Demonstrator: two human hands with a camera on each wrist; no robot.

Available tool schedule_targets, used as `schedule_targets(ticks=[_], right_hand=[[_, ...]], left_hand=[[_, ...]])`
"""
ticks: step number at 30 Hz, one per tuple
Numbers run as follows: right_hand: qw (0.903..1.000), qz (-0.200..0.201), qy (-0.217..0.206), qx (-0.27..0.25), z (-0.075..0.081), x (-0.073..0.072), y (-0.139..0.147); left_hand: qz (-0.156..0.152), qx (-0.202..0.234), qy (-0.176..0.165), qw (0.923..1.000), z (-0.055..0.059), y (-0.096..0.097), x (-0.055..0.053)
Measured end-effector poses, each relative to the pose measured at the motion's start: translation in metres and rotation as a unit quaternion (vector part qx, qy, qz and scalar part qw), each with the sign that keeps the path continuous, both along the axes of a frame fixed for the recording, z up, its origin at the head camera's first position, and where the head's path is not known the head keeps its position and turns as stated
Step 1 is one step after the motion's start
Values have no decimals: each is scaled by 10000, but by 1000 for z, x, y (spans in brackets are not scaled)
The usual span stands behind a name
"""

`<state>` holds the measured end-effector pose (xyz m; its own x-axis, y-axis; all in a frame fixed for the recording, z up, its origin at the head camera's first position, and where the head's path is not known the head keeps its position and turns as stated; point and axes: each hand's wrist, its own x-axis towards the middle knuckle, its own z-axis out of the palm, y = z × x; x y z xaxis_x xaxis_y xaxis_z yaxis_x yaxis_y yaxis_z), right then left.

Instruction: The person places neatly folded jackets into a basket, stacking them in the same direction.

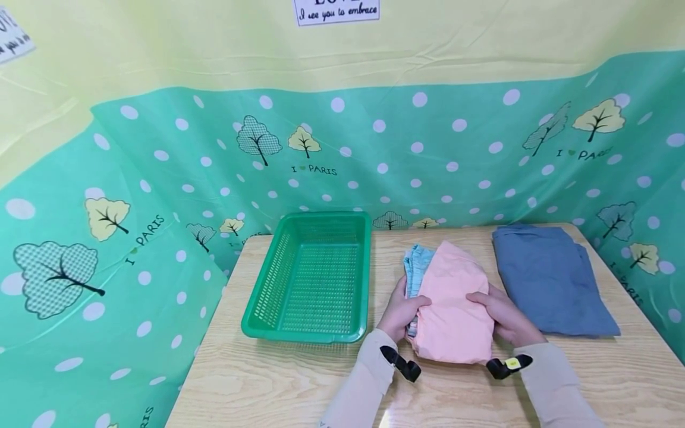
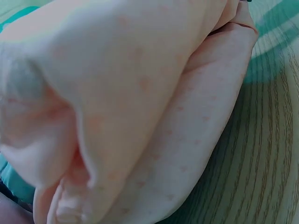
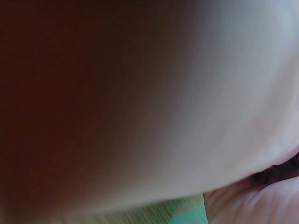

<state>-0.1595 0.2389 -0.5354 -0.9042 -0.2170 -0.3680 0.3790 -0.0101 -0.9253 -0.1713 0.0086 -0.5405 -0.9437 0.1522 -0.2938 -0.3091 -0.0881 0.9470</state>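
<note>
Both hands hold a bundle of pink cloth (image 1: 452,303), folded, in the head view just above or on the table. Along its left side a light blue cloth (image 1: 419,264) shows partly. My left hand (image 1: 398,312) grips the bundle's left edge, thumb on top and fingers hidden beneath. At the right edge my right hand (image 1: 505,315) grips it likewise, thumb over the pink cloth. Close up in the left wrist view, the pink fabric (image 2: 159,121) has small darker marks and loose folds. Blurred cloth (image 3: 224,126) fills most of the right wrist view.
A green perforated plastic basket (image 1: 365,279) stands left of the hands on the wooden table (image 1: 230,380). On the right lies a folded dark blue cloth (image 1: 551,279). A green and yellow patterned curtain (image 1: 374,154) encloses the back and sides.
</note>
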Motion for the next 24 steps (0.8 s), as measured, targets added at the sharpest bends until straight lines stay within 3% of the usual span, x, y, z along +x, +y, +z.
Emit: schedule_targets(ticks=[14,24], right_hand=[[9993,-93,259,-262,16,1,0],[9984,-118,369,-400,32,2,-2]], left_hand=[[155,-282,436,9985,28,5,6],[139,-364,485,9981,54,-1,10]])
